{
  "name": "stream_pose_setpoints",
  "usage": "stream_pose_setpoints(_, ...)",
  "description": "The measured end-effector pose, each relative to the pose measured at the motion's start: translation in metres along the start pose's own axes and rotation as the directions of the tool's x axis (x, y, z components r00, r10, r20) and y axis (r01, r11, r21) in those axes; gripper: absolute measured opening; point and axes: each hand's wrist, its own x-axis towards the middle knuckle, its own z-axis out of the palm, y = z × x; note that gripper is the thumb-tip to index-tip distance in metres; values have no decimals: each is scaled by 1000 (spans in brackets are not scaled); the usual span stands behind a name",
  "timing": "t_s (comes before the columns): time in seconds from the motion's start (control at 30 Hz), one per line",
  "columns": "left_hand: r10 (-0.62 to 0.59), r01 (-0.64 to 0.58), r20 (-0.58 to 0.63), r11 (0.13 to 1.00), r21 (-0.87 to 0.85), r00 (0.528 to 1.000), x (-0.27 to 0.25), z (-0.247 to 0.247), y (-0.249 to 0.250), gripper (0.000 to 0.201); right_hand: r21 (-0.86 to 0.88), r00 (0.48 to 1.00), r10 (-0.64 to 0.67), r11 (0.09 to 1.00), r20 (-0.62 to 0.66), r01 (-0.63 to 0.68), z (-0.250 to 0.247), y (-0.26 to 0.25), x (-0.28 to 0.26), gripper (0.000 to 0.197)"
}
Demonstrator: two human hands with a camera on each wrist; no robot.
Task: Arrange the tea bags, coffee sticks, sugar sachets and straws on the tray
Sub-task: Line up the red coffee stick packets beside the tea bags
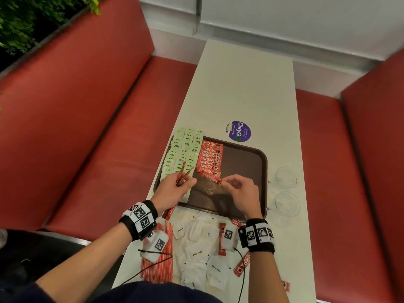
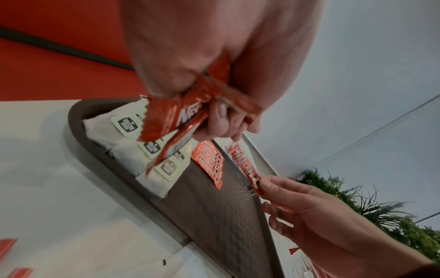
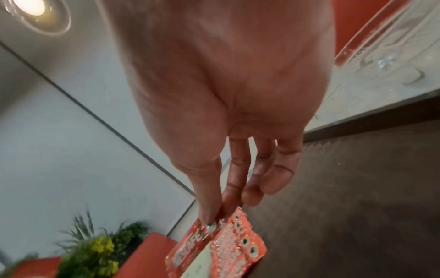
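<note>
Head view alone shows sugar sachets (image 1: 197,253), likely straws (image 1: 156,267)

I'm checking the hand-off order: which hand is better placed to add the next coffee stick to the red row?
Right hand: it pinches one red coffee stick at the row's near end on the brown plastic tray; left hand grips spares.

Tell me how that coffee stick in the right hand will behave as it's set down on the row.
Probably light and a bit floppy: the right hand pinches the coffee stick by one end only. Its glossy foil looks slippery, so it may slide off the overlapped row of coffee sticks on the tray. Flat, so unlikely to roll.
</note>
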Motion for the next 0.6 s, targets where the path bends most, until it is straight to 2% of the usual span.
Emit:
stream_pose_setpoints(0.17, -44, 44, -10, 997, -65, 999, 1, -6, -13, 37, -144, 999, 34, 989, 6, -33, 13, 13, 42, 6)
stream_pose_setpoints(0.3, -54, 53, -33, 997, -51, 998, -1, -8, -11, 33, -210, 996, 53, 977, 66, -38, 28, 18, 65, 14)
stream_pose_setpoints(0.43, -52, 48, -43, 995, -83, 998, -2, -10, -5, 36, -245, 997, 44, 969, 58, -28, 35, 19, 69, 10)
stream_pose_setpoints(0.6, -65, 59, -52, 993, -105, 997, -2, -10, -3, 35, -286, 999, 34, 957, -19, -38, 44, 23, 61, 14)
